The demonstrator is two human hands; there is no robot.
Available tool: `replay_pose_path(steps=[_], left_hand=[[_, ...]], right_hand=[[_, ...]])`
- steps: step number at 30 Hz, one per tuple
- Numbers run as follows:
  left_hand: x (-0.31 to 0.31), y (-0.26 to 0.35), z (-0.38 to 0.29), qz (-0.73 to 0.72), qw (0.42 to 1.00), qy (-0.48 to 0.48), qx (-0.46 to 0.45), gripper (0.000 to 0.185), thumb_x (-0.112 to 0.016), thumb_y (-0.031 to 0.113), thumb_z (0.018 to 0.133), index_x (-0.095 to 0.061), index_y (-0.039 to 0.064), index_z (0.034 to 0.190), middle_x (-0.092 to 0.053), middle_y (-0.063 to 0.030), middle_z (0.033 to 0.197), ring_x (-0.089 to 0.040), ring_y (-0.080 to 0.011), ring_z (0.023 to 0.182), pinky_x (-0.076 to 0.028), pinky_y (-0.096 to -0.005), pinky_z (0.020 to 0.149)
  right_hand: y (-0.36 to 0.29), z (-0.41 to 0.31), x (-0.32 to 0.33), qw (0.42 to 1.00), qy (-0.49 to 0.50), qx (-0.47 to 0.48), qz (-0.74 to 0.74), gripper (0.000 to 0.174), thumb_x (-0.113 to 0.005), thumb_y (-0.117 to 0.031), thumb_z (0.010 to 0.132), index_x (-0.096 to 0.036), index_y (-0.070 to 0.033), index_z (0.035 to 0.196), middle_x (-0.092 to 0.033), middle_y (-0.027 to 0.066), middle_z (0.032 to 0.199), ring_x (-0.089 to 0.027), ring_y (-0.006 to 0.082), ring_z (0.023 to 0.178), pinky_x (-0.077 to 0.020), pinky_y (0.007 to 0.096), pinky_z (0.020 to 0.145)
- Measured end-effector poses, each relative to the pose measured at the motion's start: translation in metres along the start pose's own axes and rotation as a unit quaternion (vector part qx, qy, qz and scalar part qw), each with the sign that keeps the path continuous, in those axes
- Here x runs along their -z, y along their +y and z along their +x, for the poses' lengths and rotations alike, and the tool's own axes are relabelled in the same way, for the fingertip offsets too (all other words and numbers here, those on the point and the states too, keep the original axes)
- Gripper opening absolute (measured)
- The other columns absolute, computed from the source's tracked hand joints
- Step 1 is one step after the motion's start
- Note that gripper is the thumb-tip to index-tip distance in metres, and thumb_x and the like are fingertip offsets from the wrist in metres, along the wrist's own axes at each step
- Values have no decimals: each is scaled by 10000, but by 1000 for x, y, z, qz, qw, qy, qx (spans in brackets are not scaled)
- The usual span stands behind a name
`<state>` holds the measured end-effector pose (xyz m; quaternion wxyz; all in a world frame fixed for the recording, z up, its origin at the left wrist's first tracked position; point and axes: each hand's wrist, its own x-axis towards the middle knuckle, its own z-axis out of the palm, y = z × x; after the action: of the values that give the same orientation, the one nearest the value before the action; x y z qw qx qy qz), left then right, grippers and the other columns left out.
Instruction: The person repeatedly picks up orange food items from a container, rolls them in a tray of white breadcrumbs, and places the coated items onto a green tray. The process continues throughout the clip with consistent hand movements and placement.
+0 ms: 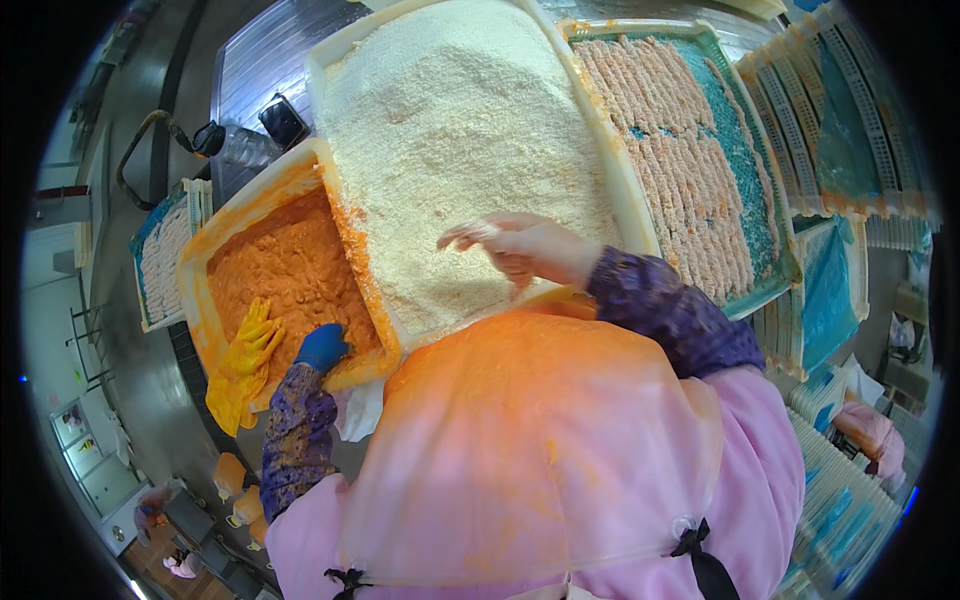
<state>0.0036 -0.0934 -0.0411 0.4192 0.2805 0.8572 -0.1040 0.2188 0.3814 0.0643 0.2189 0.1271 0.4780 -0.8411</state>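
Observation:
My left hand (pixel 322 348), in a blue glove, reaches over the near side of a cream plastic tub (pixel 193 262). Its fingertips meet the orange, batter-like meat mixture (pixel 289 255) inside; whether they grip any is hidden. Beside it a yellow rubber glove (pixel 251 352) drapes over the tub's near left corner. Above a larger tub (pixel 628 199) of pale breadcrumbs (pixel 465 150), my right hand (pixel 529 244) hovers near the front wall. Crumbs coat its slightly blurred fingers, which are apart with nothing visible between them.
On the right, a tray (pixel 784 247) lined with teal plastic holds rows of crumbed strips (pixel 675 165). Stacked crates (pixel 825 120) stand beyond it. A clear bottle (pixel 244 146) and a black object (pixel 283 120) sit at back left. Another tray of strips (pixel 161 262) is far left.

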Motion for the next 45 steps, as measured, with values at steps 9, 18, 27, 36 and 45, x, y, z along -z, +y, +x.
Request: replay_pose_path(steps=[9, 18, 27, 36, 45], left_hand=[[4, -38, 20, -410, 836, 357, 80, 306, -706, 261, 1003, -746, -38, 1055, -766, -224, 1036, -726, -354, 946, -552, -495, 819], [3, -26, 119, -287, 929, 232, 29, 328, -665, 279, 949, -738, -24, 1049, -735, -294, 1056, -696, -485, 999, -540, -528, 832], [1, -21, 116, -375, 909, 176, 46, 224, -665, 155, 945, -671, -52, 1032, -713, -234, 983, -696, -327, 901, -526, -476, 762], [15, 23, 18, -639, 721, 245, -111, 339, -642, 136, 1067, -685, -54, 1345, -744, -104, 1275, -691, -199, 1109, -543, -347, 939], [34, 28, -15, -543, 800, 243, -79, 251, -726, 187, 1022, -757, -38, 1130, -757, -90, 1006, -673, -193, 880, -501, -403, 721]], right_hand=[[-54, -213, 120, 789, 548, 278, -7, 373, -582, -440, 1118, -703, -143, 1309, -358, -83, 720, -369, 46, 619, -465, 264, 551], [8, -280, 337, 637, 577, -101, -502, 571, -439, -470, 1160, -525, -108, 1593, -481, 130, 1585, -437, 275, 1454, -374, 414, 1200], [10, -260, 328, 804, 522, 155, -240, 669, -420, -529, 1142, -418, -110, 1663, -407, 109, 1702, -349, 268, 1594, -313, 444, 1307], [29, -282, 251, 639, 630, -14, -442, 575, -389, -455, 1177, -586, -49, 1534, -578, 122, 1565, -496, 259, 1480, -374, 440, 1236], [3, -27, 77, 848, 251, 87, -458, 468, -459, -394, 1143, -677, -77, 1410, -717, 112, 1374, -655, 266, 1271, -473, 453, 1120]])
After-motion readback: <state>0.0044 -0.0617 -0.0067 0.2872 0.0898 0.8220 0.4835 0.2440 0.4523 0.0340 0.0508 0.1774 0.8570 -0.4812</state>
